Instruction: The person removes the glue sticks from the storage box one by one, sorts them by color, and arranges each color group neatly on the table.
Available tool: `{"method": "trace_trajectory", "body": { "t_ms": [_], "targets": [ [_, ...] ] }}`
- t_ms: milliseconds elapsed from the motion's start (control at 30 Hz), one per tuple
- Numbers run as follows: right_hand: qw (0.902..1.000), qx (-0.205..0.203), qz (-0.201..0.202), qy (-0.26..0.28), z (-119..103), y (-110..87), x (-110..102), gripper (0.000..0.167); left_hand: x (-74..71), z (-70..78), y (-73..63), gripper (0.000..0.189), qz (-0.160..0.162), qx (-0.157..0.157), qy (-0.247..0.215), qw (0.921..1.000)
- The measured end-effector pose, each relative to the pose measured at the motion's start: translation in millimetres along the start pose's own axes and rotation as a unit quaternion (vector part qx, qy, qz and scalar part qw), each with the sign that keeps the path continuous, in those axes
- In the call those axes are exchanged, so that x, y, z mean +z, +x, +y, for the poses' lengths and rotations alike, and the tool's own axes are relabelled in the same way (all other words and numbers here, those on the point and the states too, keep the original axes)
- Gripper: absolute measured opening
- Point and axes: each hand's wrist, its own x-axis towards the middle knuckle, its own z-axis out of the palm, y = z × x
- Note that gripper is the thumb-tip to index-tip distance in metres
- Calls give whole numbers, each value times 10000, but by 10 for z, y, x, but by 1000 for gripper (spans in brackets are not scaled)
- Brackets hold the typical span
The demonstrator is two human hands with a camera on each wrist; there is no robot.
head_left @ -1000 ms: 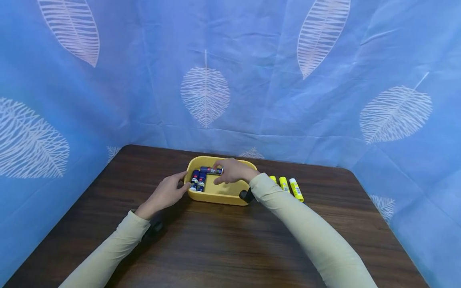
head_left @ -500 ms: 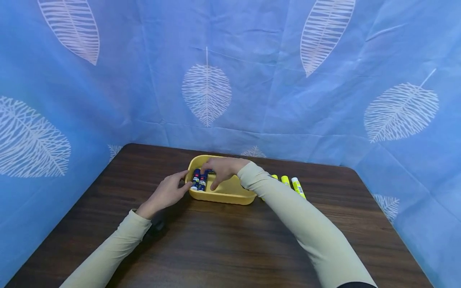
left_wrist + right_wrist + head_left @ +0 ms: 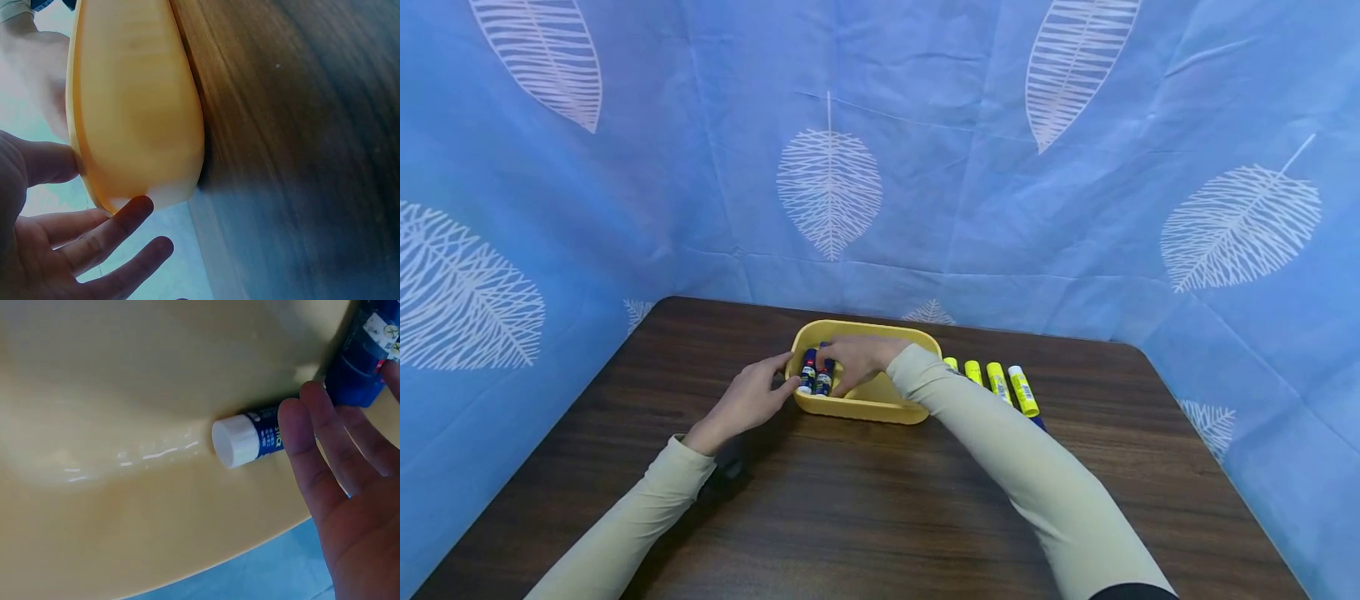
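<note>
A yellow tray (image 3: 865, 411) stands near the back of the table. My left hand (image 3: 748, 404) rests at its left end, thumb touching the rim and extended fingers along the outside wall. Two dark blue glue sticks (image 3: 807, 373) lie side by side inside, near that end. My right hand (image 3: 859, 360) reaches into the tray, fingertips at the second stick. In the right wrist view, a white-capped glue stick (image 3: 236, 440) lies along the tray wall, partly hidden behind my extended fingers. Another blue stick (image 3: 355, 375) lies crosswise to it, with a fingertip against it.
Several yellow glue sticks (image 3: 1022, 390), one with a white end, lie in a row on the table right of the tray, partly behind my right sleeve. A blue leaf-print cloth (image 3: 910, 150) hangs behind the dark wooden table (image 3: 850, 500).
My right hand has moved left within the tray, toward the blue glue sticks. The stick lying crosswise at the back is now largely hidden by it. My left hand stays put.
</note>
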Motion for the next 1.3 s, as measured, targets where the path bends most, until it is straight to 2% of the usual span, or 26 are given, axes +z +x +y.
{"method": "trace_trajectory", "body": {
  "t_ms": [167, 333, 433, 733, 900, 1033, 1300],
  "targets": [
    [9999, 127, 16, 3, -29, -2, 12, 47, 2, -3, -9, 57, -10, -6, -20, 10000],
    [9999, 164, -42, -12, -26, -14, 7, 54, 5, 3, -16, 57, -4, 29, 8, 10000],
    [9998, 48, -101, -180, -22, -16, 2, 56, 3, 11, -16, 57, -8, 22, 31, 10000],
    [9981, -464, -176, -374, -16, 18, 7, 39, 1, 13, -17, 58, -8, -12, 29, 10000],
    [9978, -449, -72, -474, 9, 14, 32, 30, -6, 19, -22, 58, -15, -25, -22, 10000],
    [9986, -445, 47, -285, 22, -23, 30, 27, -12, 18, -28, 58, 1, -71, -5, 10000],
    [9981, -297, 547, 29, 92, -188, -39, 33, -13, 22, -15, 60, -35, -110, 41, 9999]
  ]
}}
